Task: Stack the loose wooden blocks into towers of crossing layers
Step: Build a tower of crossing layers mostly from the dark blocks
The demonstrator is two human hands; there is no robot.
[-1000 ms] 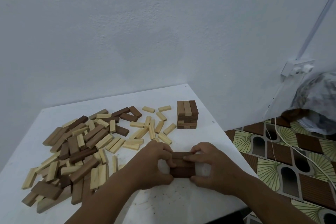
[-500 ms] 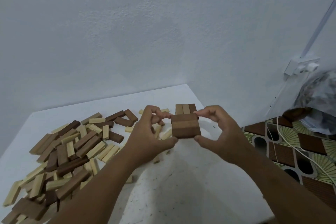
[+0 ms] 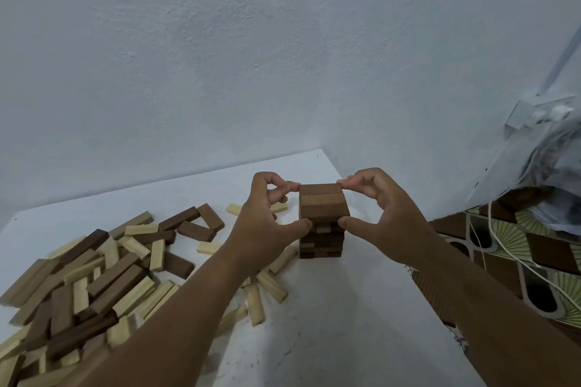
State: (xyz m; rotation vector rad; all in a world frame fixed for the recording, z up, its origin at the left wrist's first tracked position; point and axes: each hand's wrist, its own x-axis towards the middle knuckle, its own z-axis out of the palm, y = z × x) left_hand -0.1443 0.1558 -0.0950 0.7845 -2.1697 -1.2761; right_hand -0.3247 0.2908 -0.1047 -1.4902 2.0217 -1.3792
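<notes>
Just right of the frame's centre, both hands held a small bundle of brown blocks at the top of a block tower that stood on the white table. The left hand pinched the bundle's left side, forefinger at the far top corner and thumb at the near lower corner. The right hand mirrored it on the right side, forefinger at the far corner and thumb low at the front. Both hands were clamped on the bundle. Whether the bundle already rested on the tower or sat a little above it could not be told, since the thumbs covered the seam. The bundle looked slightly wider than the layers under it. The tower below showed alternating dark and lighter layers.

In the lower left of the frame lay a heap of loose blocks, dark brown and pale mixed, some overlapping. A few pale blocks lay scattered under and beside the left forearm, near the tower's foot.

Behind the table rose a pale bluish wall. At the right edge hung a clear plastic bag under a wall socket, and white cables ran over a patterned floor.
</notes>
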